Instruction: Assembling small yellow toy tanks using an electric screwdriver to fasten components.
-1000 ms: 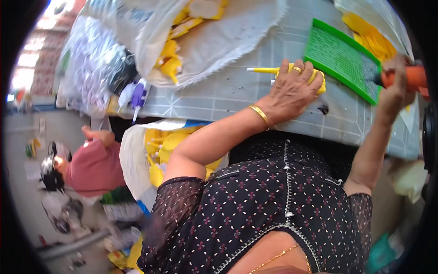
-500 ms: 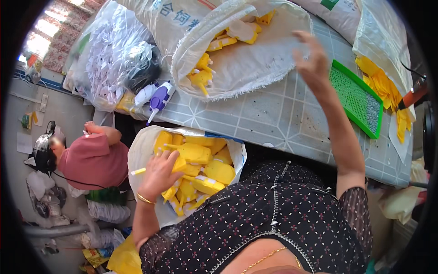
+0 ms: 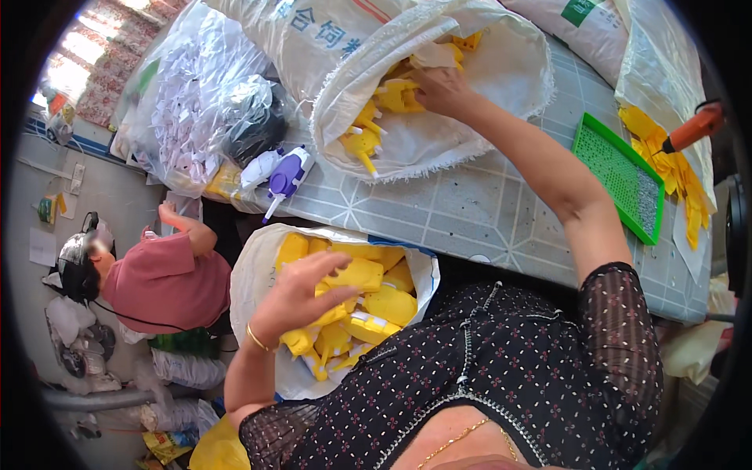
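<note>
My right hand (image 3: 445,92) reaches into the white woven sack (image 3: 501,110) on the table. Its fingers are curled on a yellow plastic piece (image 3: 399,95) among other yellow pieces with white parts; its fingertips are partly hidden. Over the lower white sack (image 3: 252,274), at the table's near edge, my left hand (image 3: 301,291) hovers with fingers apart and nothing in them. Many yellow plastic pieces (image 3: 389,305), some with white strips, fill that lower sack.
A purple-and-white plastic item (image 3: 288,174) lies by a clear bag of white pieces (image 3: 184,102). To the right are a green tray (image 3: 583,145), an orange-handled tool (image 3: 697,127) and yellow strips (image 3: 654,145). A person in a pink top (image 3: 168,282) sits at left.
My right hand has moved left and into the upper sack, onto the yellow pieces. My left hand has lifted off the pieces in the lower sack. The view has shifted slightly.
</note>
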### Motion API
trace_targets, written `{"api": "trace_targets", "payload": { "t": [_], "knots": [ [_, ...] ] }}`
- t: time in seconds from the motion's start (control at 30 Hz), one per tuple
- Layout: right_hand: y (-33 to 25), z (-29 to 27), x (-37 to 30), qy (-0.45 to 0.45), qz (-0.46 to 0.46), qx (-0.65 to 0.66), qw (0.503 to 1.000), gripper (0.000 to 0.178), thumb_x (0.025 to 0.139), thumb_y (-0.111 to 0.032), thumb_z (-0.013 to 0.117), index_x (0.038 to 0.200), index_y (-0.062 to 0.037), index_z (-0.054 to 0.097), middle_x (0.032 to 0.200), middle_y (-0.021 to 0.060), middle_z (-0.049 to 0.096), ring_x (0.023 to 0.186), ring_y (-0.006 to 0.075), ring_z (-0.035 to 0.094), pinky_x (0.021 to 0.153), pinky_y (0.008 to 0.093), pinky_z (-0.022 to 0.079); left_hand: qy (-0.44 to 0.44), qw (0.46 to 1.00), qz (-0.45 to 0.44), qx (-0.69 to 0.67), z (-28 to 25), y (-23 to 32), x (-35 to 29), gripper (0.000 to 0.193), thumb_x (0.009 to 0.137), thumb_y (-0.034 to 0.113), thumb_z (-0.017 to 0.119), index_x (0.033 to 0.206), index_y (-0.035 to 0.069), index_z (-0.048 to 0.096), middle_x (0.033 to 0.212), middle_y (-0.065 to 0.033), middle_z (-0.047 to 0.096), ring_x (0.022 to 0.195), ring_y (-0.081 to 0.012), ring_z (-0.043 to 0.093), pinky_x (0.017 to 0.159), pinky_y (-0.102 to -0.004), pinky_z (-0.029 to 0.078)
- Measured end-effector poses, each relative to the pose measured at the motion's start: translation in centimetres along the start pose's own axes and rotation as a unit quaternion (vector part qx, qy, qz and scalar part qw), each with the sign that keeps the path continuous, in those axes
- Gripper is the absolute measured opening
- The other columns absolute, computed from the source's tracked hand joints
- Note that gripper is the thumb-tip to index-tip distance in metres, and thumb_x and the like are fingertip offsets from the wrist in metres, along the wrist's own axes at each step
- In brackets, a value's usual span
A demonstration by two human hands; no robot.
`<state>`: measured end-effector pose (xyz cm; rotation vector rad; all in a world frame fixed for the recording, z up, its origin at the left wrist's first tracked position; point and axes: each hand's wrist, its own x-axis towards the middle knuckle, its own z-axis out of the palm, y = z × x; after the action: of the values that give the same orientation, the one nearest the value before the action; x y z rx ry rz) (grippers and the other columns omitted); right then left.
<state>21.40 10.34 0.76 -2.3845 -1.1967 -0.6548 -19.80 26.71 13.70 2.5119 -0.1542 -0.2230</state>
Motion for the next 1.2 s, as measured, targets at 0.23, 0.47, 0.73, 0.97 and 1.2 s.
{"api": "trace_targets", "payload": {
  "t": [0.23, 0.47, 0.73, 0.97, 1.2],
  "knots": [
    [1.3, -10.7, -12.2, -0.081, 0.295, 0.365, 0.879, 0.043, 0.096, -0.031, 0.069, 0.124, 0.0014, 0.070, 0.097, 0.0140, 0.075, 0.085, 0.0190, 0.071, 0.077, 0.0337, 0.057, -0.056, 0.955, -0.009, -0.292, 3.1, 0.7, 14.0, 0.048, 0.103, 0.026, 0.067, 0.142, 0.001, 0.056, 0.122, -0.0123, 0.070, 0.106, -0.0171, 0.067, 0.092, -0.0320, 0.054],
    [-5.1, -20.0, -22.8, 0.005, 0.306, 0.394, 0.867, 0.036, 0.096, -0.031, 0.069, 0.116, -0.0008, 0.070, 0.104, 0.0150, 0.074, 0.090, 0.0232, 0.071, 0.079, 0.0361, 0.056, -0.067, 0.570, -0.034, -0.818, 14.4, 7.1, 24.5, 0.055, 0.102, 0.044, 0.059, 0.144, 0.009, 0.053, 0.146, -0.0168, 0.056, 0.136, -0.0376, 0.052, 0.118, -0.0540, 0.039],
    [10.4, -33.1, -43.9, 0.154, 0.541, -0.140, 0.815, 0.023, 0.096, -0.030, 0.061, 0.104, -0.0127, 0.074, 0.089, 0.0135, 0.075, 0.086, 0.0346, 0.073, 0.076, 0.0438, 0.055, -0.214, 0.552, -0.056, -0.804, 18.8, 10.2, 25.9, 0.063, 0.101, 0.057, 0.054, 0.136, 0.005, 0.058, 0.122, -0.0258, 0.067, 0.108, -0.0449, 0.067, 0.101, -0.0614, 0.051],
    [25.8, -34.8, -52.6, 0.098, 0.640, -0.357, 0.674, 0.061, 0.090, -0.050, 0.067, 0.138, -0.0139, 0.059, 0.119, 0.0120, 0.072, 0.118, 0.0302, 0.065, 0.100, 0.0506, 0.047, -0.219, 0.559, -0.031, -0.799, 21.0, 12.9, 25.8, 0.065, 0.103, 0.059, 0.050, 0.139, 0.005, 0.056, 0.127, -0.0255, 0.065, 0.111, -0.0438, 0.065, 0.101, -0.0599, 0.051],
    [24.2, -34.3, -53.1, 0.107, 0.581, -0.306, 0.747, 0.056, 0.090, -0.053, 0.064, 0.128, -0.0119, 0.068, 0.116, 0.0132, 0.075, 0.111, 0.0316, 0.069, 0.099, 0.0477, 0.047, -0.233, 0.556, -0.042, -0.797, 22.2, 11.9, 25.5, 0.068, 0.104, 0.061, 0.047, 0.143, 0.006, 0.053, 0.131, -0.0262, 0.062, 0.112, -0.0436, 0.064, 0.102, -0.0587, 0.050]
  ]
}}
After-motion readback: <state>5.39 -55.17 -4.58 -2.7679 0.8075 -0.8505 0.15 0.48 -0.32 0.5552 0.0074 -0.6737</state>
